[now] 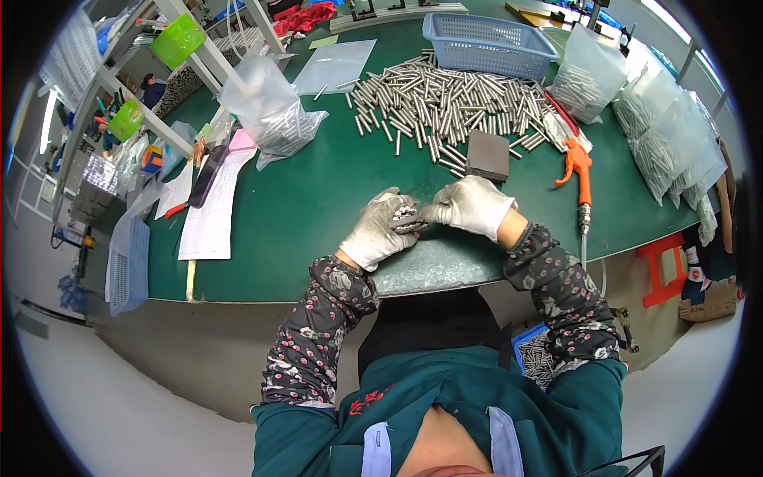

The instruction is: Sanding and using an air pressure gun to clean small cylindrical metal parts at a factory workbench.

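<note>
Near the table's front edge, my left hand, in a white work glove, is closed around a bundle of short metal pins with their ends showing. My right hand, also gloved, is just right of the bundle, its fingers curled and pinched toward the pin ends. What those fingers hold, if anything, is hidden. Beyond my hands a wide heap of loose steel pins lies on the green table. A grey-brown rectangular block sits at the heap's near edge, right behind my right hand.
An orange air gun with its hose lies at right. Clear bags of pins stand at left and right. A blue basket is at the back; papers lie left. A blue bin of pins is below the table.
</note>
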The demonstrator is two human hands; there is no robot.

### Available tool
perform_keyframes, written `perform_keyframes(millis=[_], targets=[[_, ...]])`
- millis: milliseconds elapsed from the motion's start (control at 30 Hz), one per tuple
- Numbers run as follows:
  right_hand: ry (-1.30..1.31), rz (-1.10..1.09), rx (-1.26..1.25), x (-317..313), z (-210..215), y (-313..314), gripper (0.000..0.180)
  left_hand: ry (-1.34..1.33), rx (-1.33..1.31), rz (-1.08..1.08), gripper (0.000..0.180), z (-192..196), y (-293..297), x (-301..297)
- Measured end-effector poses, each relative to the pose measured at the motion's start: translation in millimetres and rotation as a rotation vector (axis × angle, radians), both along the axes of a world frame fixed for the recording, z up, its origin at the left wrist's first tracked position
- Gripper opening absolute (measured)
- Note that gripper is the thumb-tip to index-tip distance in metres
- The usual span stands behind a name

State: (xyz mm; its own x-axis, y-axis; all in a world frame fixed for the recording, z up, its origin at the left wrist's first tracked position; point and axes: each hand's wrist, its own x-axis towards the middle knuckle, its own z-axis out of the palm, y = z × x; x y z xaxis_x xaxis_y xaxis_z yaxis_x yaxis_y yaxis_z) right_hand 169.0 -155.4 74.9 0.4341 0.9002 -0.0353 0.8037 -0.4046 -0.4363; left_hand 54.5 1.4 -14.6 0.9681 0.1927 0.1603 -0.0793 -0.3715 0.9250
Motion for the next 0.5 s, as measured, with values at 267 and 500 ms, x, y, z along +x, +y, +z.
perform_keyframes(millis=[267, 500], targets=[[0.075, -0.046, 0.12, 17, -13, -4, 0.048, 0.034, 0.073, 0.024, 0.051, 18, -8, -3], [0.127, -0.09, 0.022, 31, -14, -13, 0.047, -0.034, 0.187, 0.066, 0.049, 16, -10, -2]])
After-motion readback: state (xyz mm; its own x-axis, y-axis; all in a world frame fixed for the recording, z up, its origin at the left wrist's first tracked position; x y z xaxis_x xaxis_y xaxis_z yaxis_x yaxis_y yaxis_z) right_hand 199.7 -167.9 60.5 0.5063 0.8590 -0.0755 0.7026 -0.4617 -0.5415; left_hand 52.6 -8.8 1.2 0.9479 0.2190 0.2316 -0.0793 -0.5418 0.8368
